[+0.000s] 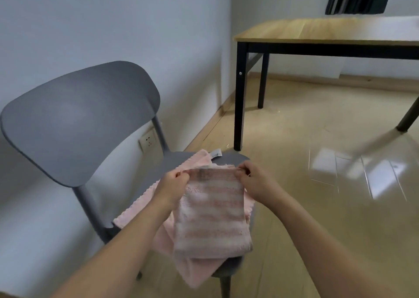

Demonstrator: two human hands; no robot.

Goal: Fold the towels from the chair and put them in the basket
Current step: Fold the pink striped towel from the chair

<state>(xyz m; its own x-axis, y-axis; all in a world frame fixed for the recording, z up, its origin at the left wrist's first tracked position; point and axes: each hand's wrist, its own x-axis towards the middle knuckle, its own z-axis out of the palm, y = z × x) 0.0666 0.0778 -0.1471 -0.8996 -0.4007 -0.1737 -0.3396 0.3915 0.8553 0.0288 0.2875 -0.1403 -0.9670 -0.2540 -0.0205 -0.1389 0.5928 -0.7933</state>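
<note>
Both hands, left hand (pixel 172 185) and right hand (pixel 254 180), pinching striped towel (pixel 212 216) top corners, above grey chair (pixel 79 120)

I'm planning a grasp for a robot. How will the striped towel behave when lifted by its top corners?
Probably floppy: the striped towel hangs limp from both hands. Likely light, since fingertip pinches hold it. Its looped pile suggests it is not slippery.

Striped towel (pixel 210 209): pink-and-white bands, hanging upright above the seat, its top edge being stretched level between two hands
Plain pink towels (pixel 136 209): lying crumpled under it, spreading across the seat, one corner drooping past the front edge
Label (pixel 216 154): white tag showing at the far corner
Chair (pixel 79 120): grey, standing beside the wall
</note>
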